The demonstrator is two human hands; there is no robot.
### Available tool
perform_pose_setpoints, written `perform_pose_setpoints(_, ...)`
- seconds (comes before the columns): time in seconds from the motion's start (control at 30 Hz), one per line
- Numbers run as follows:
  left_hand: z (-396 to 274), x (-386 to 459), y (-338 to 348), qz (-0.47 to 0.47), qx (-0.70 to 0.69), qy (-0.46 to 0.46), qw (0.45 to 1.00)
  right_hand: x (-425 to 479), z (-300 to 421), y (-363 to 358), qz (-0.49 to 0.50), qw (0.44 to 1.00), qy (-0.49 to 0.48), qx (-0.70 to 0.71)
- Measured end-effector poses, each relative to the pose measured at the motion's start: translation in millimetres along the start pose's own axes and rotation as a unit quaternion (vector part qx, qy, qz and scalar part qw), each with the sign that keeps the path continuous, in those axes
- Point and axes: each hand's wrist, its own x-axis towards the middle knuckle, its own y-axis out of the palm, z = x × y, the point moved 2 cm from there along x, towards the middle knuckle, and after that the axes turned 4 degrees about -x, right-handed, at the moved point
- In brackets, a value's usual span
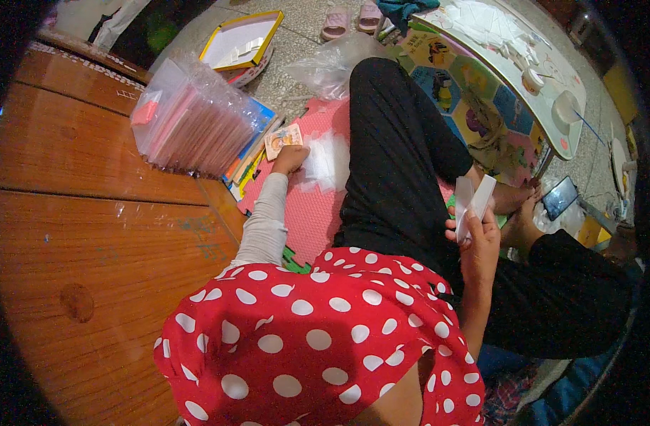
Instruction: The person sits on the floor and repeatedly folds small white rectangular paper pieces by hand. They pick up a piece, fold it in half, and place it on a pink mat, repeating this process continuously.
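Observation:
My left hand (293,158) is closed on the lower edge of a small printed card (283,140) with an orange picture, just left of a pile of translucent white strips (325,162) on the pink foam mat (317,213). In my right hand (478,226), above my folded legs, are white strips (483,193), fanned into two parts between thumb and fingers. A long row of pinkish packets in clear plastic (197,125) stands to the left of the card, partly over some flat coloured books or boxes (248,168).
A wooden cabinet (90,239) borders the left side. Beyond are a yellow-rimmed box lid (242,40), a clear plastic bag (330,66) and pink slippers (336,25). A low table (556,96) at upper right bears white pieces, a small tub (532,80) and a cup. A phone (560,198) lies near my feet.

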Motion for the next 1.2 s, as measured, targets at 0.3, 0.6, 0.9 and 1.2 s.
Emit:
perform_pose_setpoints(0.3, 5, -2, 3, 0.006, -0.119, -0.011, 0.993, 1, -1, -1, 0.003, 1.000, 0.002, -0.005)
perform_pose_setpoints(0.6, -6, -16, 8, 0.080, -0.236, -0.040, 0.968, 0, 1, 0, 0.003, 1.000, 0.002, 0.003)
perform_pose_setpoints(0.9, -16, -17, -1, 0.071, -0.034, 0.000, 0.997, 0, 0, -2, 0.000, 1.000, 0.003, 0.005)
perform_pose_setpoints(1.2, -19, -26, -11, 0.088, -0.021, -0.022, 0.996, 1, 0, -2, 0.003, 1.000, 0.005, -0.001)
